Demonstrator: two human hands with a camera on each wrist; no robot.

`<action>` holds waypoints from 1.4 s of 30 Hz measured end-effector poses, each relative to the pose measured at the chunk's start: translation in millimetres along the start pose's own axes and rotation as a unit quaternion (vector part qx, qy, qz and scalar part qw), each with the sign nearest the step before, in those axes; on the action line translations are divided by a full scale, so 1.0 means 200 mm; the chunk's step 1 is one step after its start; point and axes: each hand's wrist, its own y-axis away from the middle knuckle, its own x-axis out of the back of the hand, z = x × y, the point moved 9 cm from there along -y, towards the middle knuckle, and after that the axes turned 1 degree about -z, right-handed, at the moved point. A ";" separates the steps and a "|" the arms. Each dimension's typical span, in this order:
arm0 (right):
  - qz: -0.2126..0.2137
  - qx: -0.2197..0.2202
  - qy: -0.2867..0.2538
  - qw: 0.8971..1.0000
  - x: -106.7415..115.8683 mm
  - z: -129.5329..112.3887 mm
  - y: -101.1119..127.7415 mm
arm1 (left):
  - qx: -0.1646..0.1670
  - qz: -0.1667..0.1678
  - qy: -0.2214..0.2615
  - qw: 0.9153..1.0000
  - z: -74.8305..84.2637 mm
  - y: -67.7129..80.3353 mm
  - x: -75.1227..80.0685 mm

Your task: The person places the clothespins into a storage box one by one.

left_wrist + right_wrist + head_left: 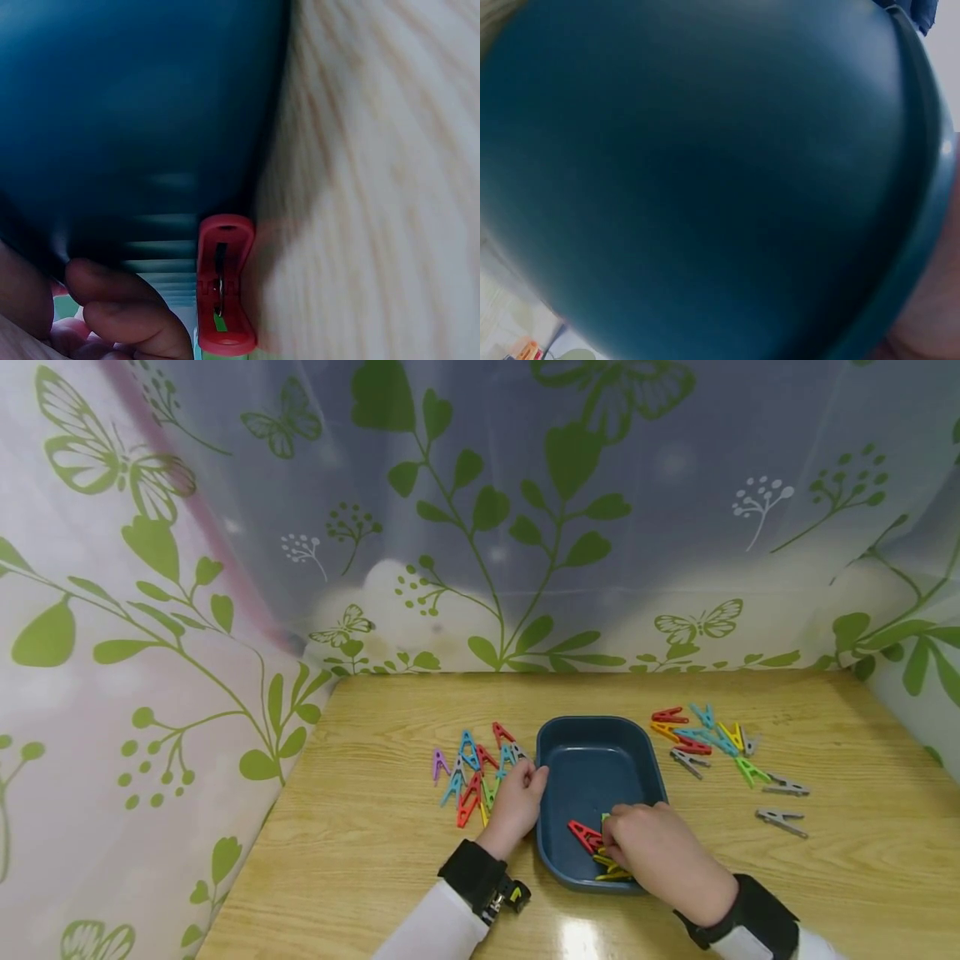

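The small plastic clothes pegs (pixel 596 843), red, yellow and green, lie at the near end of the dark blue plastic tray (pixel 570 739) on the wooden surface (pixel 375 835). They look light, stiff and springy, probably best pinched by the flat handle ends. The right hand (pixel 660 852) covers them, its grip hidden. The left hand (pixel 517 797) curls loosely at the tray's left rim, apparently empty, beside loose coloured pegs (pixel 472 772).

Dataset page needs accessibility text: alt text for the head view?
Two hands work at a dark blue tray on a wooden table: the right hand rests inside on red and yellow clothespins, the left hand touches the tray's left rim. Coloured clothespins lie on both sides.
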 end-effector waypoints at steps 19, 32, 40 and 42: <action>0.005 0.008 -0.006 1.000 -0.01 -0.01 0.00 | 0.001 0.003 -0.006 1.000 -0.01 -0.01 0.00; 0.045 -0.003 -0.013 0.999 0.09 0.06 0.01 | 0.005 0.002 0.002 1.000 -0.01 -0.01 0.00; 0.095 -0.048 -0.014 0.994 0.23 0.23 0.06 | 0.009 0.003 -0.004 1.000 -0.01 0.00 0.00; 0.096 -0.065 -0.015 0.993 0.25 0.28 0.07 | 0.008 0.004 0.000 1.000 -0.01 0.00 0.00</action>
